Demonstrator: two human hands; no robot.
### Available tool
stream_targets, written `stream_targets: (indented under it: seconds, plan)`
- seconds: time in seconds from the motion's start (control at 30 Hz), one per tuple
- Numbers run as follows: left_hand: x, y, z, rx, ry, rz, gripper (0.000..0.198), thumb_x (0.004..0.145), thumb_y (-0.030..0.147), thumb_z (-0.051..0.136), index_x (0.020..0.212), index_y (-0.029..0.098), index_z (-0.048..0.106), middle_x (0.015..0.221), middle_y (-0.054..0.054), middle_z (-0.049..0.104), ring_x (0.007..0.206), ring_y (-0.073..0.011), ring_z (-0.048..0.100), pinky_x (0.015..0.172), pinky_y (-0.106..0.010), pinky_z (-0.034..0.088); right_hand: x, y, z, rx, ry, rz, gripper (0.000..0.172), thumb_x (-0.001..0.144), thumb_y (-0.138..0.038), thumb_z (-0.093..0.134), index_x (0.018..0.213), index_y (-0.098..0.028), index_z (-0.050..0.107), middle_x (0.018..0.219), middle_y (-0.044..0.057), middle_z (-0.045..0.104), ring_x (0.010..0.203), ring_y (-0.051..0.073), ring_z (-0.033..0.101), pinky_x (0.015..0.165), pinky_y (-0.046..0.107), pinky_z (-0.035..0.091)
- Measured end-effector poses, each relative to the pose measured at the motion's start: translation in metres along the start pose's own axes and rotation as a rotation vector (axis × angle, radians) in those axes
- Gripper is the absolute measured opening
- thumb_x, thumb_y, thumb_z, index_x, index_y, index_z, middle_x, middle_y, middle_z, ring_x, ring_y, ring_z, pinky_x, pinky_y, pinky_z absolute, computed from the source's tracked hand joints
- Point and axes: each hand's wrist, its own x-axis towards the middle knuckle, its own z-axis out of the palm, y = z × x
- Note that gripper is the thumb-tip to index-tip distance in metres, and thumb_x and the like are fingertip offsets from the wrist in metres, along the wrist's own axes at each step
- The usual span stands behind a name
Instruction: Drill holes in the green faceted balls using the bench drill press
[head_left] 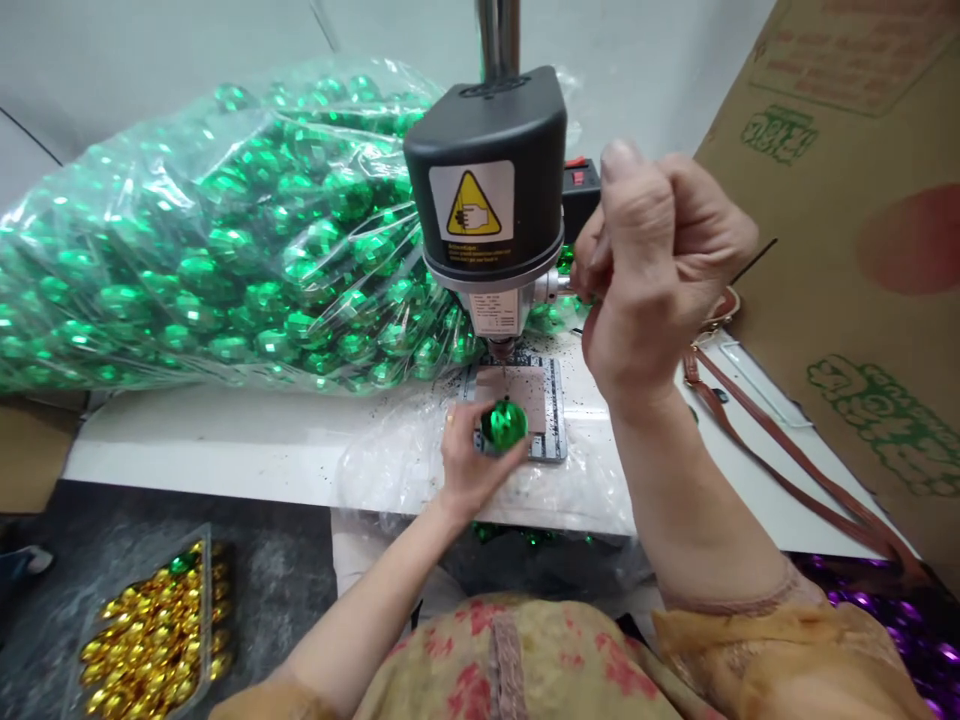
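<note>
My left hand (471,462) pinches a shiny green faceted ball (505,427) over the metal base plate (556,425) of a small bench drill press (485,170). The ball sits just in front of and below the drill's chuck (501,348), with a dark spot on its top. Raised beside the drill head, my right hand (651,255) is closed around the feed lever (555,287); most of the lever is hidden by the fingers. Dark shavings are scattered around the plate. A yellow warning label (472,203) marks the black housing.
A large clear bag of green balls (225,250) fills the bench's left side. A cardboard box (847,250) and brown strap (787,450) are on the right. A clear bin (206,620) of gold balls stands at lower left; purple shiny items (900,620) show at lower right.
</note>
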Motion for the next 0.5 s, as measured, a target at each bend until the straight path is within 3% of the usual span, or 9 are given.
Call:
stream_targets:
  seconds: [0.07, 0.13, 0.2, 0.23, 0.3, 0.37, 0.43, 0.5]
  plan:
    - [-0.033, 0.001, -0.015, -0.015, -0.247, 0.288, 0.052, 0.070, 0.059, 0.079, 0.108, 0.025, 0.065, 0.087, -0.006, 0.067, 0.081, -0.0233, 0.065, 0.074, -0.039, 0.055, 0.000, 0.001, -0.001, 0.036, 0.005, -0.016, 0.045, 0.091, -0.015, 0.053, 0.057, -0.021, 0.025, 0.052, -0.007, 0.023, 0.042, 0.002, 0.034, 0.047, 0.023, 0.025]
    - [-0.067, -0.004, -0.027, 0.026, -0.539, 0.536, 0.045, 0.077, 0.060, 0.072, 0.111, 0.031, 0.066, 0.081, -0.004, 0.067, 0.072, -0.0223, 0.063, 0.063, -0.037, 0.052, -0.002, 0.002, -0.002, 0.075, -0.004, -0.038, 0.044, 0.091, -0.015, 0.054, 0.057, -0.021, 0.026, 0.051, -0.008, 0.025, 0.042, 0.002, 0.035, 0.047, 0.023, 0.024]
    - [-0.094, -0.014, -0.035, 0.141, -0.734, 0.646, 0.030, 0.090, 0.042, 0.061, 0.119, 0.035, 0.065, 0.089, -0.005, 0.071, 0.070, -0.0215, 0.064, 0.057, -0.035, 0.049, -0.002, 0.003, -0.002, 0.096, -0.016, -0.059, 0.043, 0.090, -0.014, 0.056, 0.057, -0.022, 0.028, 0.049, -0.008, 0.029, 0.041, 0.003, 0.034, 0.045, 0.025, 0.023]
    - [-0.104, -0.018, -0.038, 0.204, -0.777, 0.661, 0.031, 0.093, 0.032, 0.056, 0.123, 0.036, 0.063, 0.096, -0.006, 0.073, 0.070, -0.0209, 0.064, 0.057, -0.033, 0.048, -0.002, 0.004, -0.002, 0.096, -0.016, -0.064, 0.044, 0.090, -0.013, 0.056, 0.057, -0.022, 0.028, 0.048, -0.008, 0.030, 0.040, 0.004, 0.033, 0.044, 0.025, 0.023]
    - [-0.113, -0.025, -0.040, 0.262, -0.765, 0.671, 0.036, 0.094, 0.025, 0.054, 0.128, 0.035, 0.060, 0.105, -0.007, 0.073, 0.070, -0.0198, 0.064, 0.056, -0.031, 0.046, -0.002, 0.005, -0.002, 0.078, -0.018, -0.061, 0.044, 0.090, -0.014, 0.057, 0.057, -0.022, 0.028, 0.048, -0.009, 0.030, 0.040, 0.003, 0.031, 0.044, 0.026, 0.024]
    - [-0.110, -0.022, -0.036, 0.201, -0.676, 0.694, 0.033, 0.094, 0.032, 0.059, 0.126, 0.035, 0.061, 0.104, -0.007, 0.073, 0.067, -0.0184, 0.063, 0.055, -0.030, 0.046, -0.001, 0.004, -0.001, 0.007, -0.021, -0.043, 0.044, 0.091, -0.017, 0.055, 0.058, -0.022, 0.027, 0.050, -0.008, 0.029, 0.042, 0.003, 0.030, 0.045, 0.024, 0.025]
    - [-0.096, -0.008, -0.022, 0.119, -0.587, 0.689, 0.029, 0.094, 0.031, 0.060, 0.122, 0.034, 0.063, 0.097, -0.005, 0.072, 0.065, -0.0173, 0.062, 0.056, -0.030, 0.047, -0.002, 0.003, -0.001, -0.089, -0.035, -0.005, 0.043, 0.095, -0.021, 0.050, 0.060, -0.021, 0.025, 0.054, -0.007, 0.028, 0.044, 0.002, 0.028, 0.047, 0.023, 0.027]
    - [-0.074, 0.015, 0.003, 0.071, -0.529, 0.599, 0.027, 0.094, 0.023, 0.055, 0.117, 0.031, 0.066, 0.089, -0.006, 0.070, 0.066, -0.0182, 0.061, 0.059, -0.031, 0.049, -0.003, 0.001, -0.002, -0.144, -0.056, 0.021, 0.042, 0.097, -0.025, 0.046, 0.061, -0.021, 0.023, 0.057, -0.007, 0.025, 0.046, 0.001, 0.027, 0.050, 0.022, 0.028]
